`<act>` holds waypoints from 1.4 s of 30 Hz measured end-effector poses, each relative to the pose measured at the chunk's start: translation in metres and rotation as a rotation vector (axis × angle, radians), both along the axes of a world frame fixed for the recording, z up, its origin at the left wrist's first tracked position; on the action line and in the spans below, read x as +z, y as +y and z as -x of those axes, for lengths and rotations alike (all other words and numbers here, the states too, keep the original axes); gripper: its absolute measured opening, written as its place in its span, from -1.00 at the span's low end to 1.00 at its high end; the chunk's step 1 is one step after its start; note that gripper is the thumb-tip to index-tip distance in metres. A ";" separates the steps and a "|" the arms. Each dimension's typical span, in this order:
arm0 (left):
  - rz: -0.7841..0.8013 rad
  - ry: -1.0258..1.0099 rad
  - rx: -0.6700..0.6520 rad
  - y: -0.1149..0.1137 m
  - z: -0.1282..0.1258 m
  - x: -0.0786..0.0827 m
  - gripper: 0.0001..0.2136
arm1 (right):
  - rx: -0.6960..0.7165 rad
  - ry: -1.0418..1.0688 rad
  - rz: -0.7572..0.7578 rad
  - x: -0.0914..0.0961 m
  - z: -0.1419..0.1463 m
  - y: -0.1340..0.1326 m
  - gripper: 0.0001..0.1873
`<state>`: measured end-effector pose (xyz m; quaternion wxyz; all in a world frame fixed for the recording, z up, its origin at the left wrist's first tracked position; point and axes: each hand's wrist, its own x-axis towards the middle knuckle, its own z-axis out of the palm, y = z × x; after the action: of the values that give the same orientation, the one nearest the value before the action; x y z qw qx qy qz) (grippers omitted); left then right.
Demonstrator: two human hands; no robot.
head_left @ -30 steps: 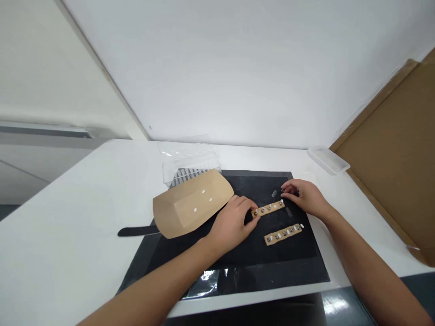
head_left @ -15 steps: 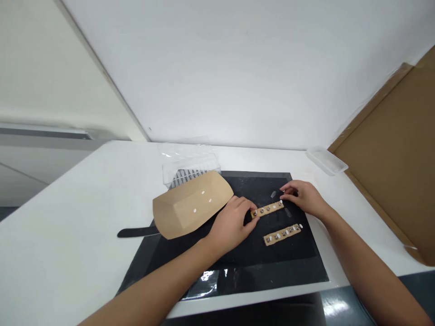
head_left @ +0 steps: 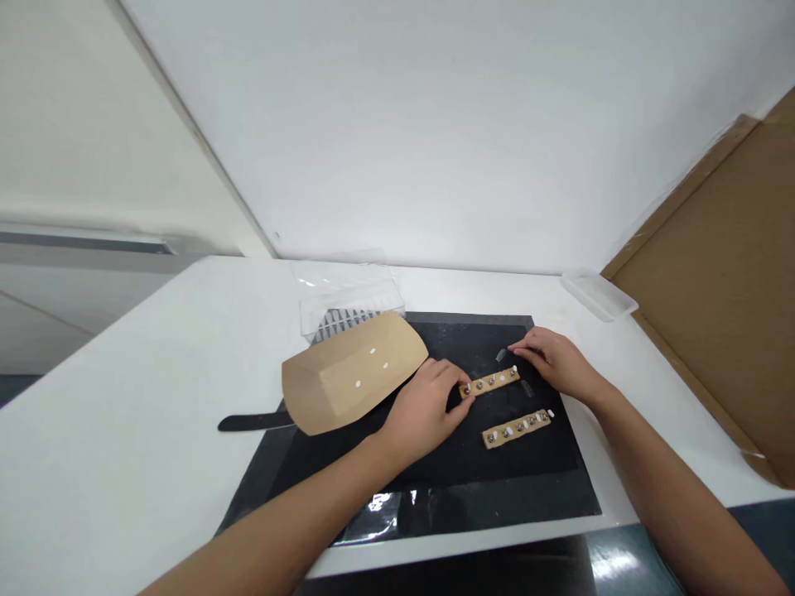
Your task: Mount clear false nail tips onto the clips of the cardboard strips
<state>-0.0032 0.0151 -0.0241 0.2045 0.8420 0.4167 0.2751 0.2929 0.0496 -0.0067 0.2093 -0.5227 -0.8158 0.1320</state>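
My left hand (head_left: pixel 428 406) grips the left end of a tan strip (head_left: pixel 495 381) between thumb and fingers. Small round metal pieces and white oval bits sit along that strip, which lies on the black mat (head_left: pixel 435 497). Just beyond its right end, my right hand (head_left: pixel 552 360) has thumb and forefinger pinched together; what they hold, if anything, is too small to make out. Close to those fingertips is a small clear plastic piece (head_left: pixel 502 354), with another clear piece (head_left: pixel 527 388) below the strip. Nearer me lies a second tan strip (head_left: pixel 517 430) with similar pieces.
A brown paper tray (head_left: pixel 354 372) with several white specks rests at the mat's left, over a black handle (head_left: pixel 254 422). Behind it is a clear plastic box (head_left: pixel 351 306). At the right stand an open translucent container (head_left: pixel 599 295) and a large cardboard sheet (head_left: pixel 720 290).
My right hand's thumb and forefinger have closed together and shifted slightly left, towards the clear piece. My left hand stays on the strip's end.
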 end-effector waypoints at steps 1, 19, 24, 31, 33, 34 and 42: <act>-0.006 -0.003 -0.001 0.000 0.000 -0.001 -0.96 | 0.000 -0.006 0.007 0.002 -0.001 0.000 -0.75; -0.029 -0.012 -0.004 0.000 0.000 -0.001 -0.92 | -0.092 -0.034 0.123 0.003 -0.011 0.002 -0.76; -0.028 -0.019 -0.014 0.001 -0.001 -0.001 -0.93 | -0.095 -0.024 0.111 0.001 -0.011 0.002 -0.77; -0.044 -0.038 -0.014 -0.001 0.000 -0.001 -0.90 | -0.049 0.047 0.024 0.011 -0.009 -0.003 -0.80; -0.066 -0.051 -0.014 -0.002 0.000 -0.001 -0.87 | -0.057 0.137 -0.023 0.014 -0.006 -0.006 -0.81; -0.082 -0.062 -0.010 -0.002 0.000 0.000 -0.87 | -0.063 0.194 -0.043 0.015 -0.005 -0.007 -0.81; -0.253 -0.267 -0.051 -0.007 -0.001 0.012 -0.85 | 0.022 0.710 0.151 0.017 0.021 -0.023 -0.77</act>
<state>-0.0018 0.0085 -0.0120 0.1572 0.8272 0.3267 0.4293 0.2715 0.0263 0.0098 0.4387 -0.4494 -0.6860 0.3674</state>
